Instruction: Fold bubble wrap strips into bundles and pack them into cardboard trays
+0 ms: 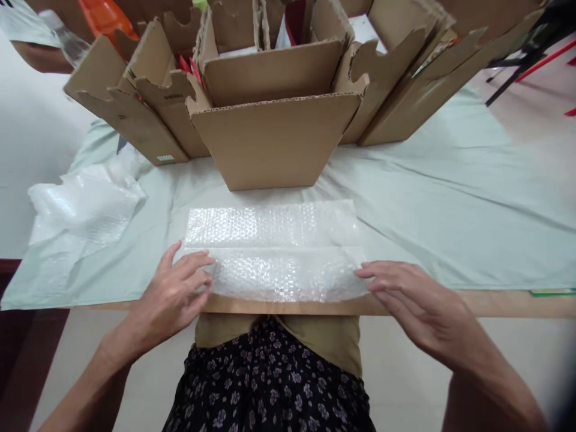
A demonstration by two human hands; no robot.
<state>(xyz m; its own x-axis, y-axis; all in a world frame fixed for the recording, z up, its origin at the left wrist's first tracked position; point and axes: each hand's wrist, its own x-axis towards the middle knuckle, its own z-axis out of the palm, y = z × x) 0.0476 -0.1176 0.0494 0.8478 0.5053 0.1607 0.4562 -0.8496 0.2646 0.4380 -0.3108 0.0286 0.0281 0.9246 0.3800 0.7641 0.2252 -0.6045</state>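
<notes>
A sheet of clear bubble wrap (274,231) lies flat in front of me, with a straight crease or fold line running across its middle. Its near part reaches the table's front edge. My left hand (180,288) is at the left end of the near part, fingers spread and tips close to the wrap's edge. At the opposite end, my right hand (409,297) has its fingers stretched out, the tips touching the wrap's right edge. The right thumb is mostly hidden.
Cardboard boxes (274,144) stand in a row along the back, with items inside. Crumpled bubble wrap (85,204) lies at the left on the pale green cloth (450,204). Another person's arm (40,57) shows at the upper left, near a clear plastic bottle (67,39).
</notes>
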